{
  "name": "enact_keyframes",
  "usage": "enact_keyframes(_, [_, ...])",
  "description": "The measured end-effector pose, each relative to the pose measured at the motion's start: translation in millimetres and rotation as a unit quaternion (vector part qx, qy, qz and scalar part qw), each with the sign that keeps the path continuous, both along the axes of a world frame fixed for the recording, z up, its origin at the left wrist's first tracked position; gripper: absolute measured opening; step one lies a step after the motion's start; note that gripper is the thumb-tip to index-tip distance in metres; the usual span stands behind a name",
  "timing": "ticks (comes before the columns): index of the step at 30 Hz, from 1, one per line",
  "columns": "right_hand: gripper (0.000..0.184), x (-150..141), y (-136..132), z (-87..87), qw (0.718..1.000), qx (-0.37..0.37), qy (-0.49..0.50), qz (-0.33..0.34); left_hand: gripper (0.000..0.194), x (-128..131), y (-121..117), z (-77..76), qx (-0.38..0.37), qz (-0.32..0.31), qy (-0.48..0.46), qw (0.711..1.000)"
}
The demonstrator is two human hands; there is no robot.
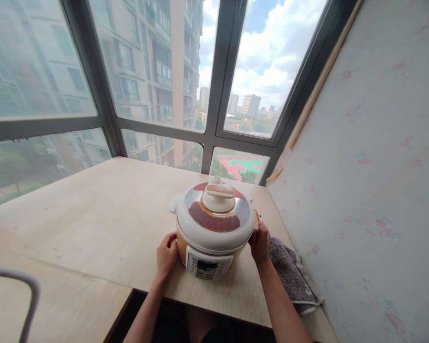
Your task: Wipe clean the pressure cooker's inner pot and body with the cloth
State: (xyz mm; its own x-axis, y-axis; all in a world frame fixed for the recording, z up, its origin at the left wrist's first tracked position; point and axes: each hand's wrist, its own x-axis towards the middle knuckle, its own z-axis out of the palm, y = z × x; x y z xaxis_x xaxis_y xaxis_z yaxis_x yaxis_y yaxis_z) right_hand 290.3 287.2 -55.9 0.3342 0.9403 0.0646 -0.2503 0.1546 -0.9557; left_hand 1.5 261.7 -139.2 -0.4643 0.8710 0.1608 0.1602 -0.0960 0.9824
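Note:
A round electric pressure cooker (214,224) stands on a pale wooden table (93,214), close to its front edge. Its white lid is closed and has a red-brown pattern and a knob handle (219,191). A small control panel (206,267) faces me. My left hand (166,255) presses against the cooker's left side, fingers curled round the body. My right hand (260,243) grips the right side near the lid's rim, fingers curled. Both forearms reach up from the bottom of the view.
A grey folded cloth (289,274) lies on the table just right of my right hand, against the pale patterned wall (372,181). Large windows (157,71) run behind the table. A grey curved bar (26,295) shows at the lower left.

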Motion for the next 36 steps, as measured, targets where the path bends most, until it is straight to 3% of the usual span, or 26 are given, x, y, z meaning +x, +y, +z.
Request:
enact_keyframes(6, [0.053,-2.9,-3.2,0.2,0.997,0.020,0.069,-0.004,0.025,-0.2,-0.9,2.5,-0.012,0.031,0.016,0.999])
enact_keyframes(13, [0.056,-7.4,-5.3,3.8,0.992,0.012,0.123,-0.034,0.034,-2.2,4.3,-5.1,-0.024,0.041,0.055,0.997])
enact_keyframes(21, [0.054,-3.4,-6.9,3.2,0.998,0.023,0.066,0.007,0.034,-1.8,5.5,-7.8,-0.025,0.048,0.065,0.996])
enact_keyframes(25, [0.048,12.9,-4.2,9.4,1.000,0.015,-0.027,0.006,0.034,-2.7,6.0,-9.0,-0.024,0.049,0.073,0.996])
enact_keyframes(29, [0.063,38.8,-1.3,36.2,0.981,0.090,-0.153,-0.083,0.035,-2.7,5.8,-9.5,-0.023,0.048,0.079,0.995])
enact_keyframes(32, [0.043,43.6,-6.3,74.3,0.948,0.202,-0.199,-0.143,0.036,-2.3,5.9,-10.4,-0.020,0.048,0.078,0.996])
enact_keyframes(34, [0.033,34.2,-9.7,102.7,0.927,0.255,-0.243,-0.129,0.036,-2.2,5.8,-11.2,-0.019,0.048,0.075,0.996])
enact_keyframes(36, [0.028,16.3,-8.7,127.5,0.903,0.274,-0.325,-0.062,0.036,-2.3,5.3,-11.8,-0.018,0.049,0.073,0.996])
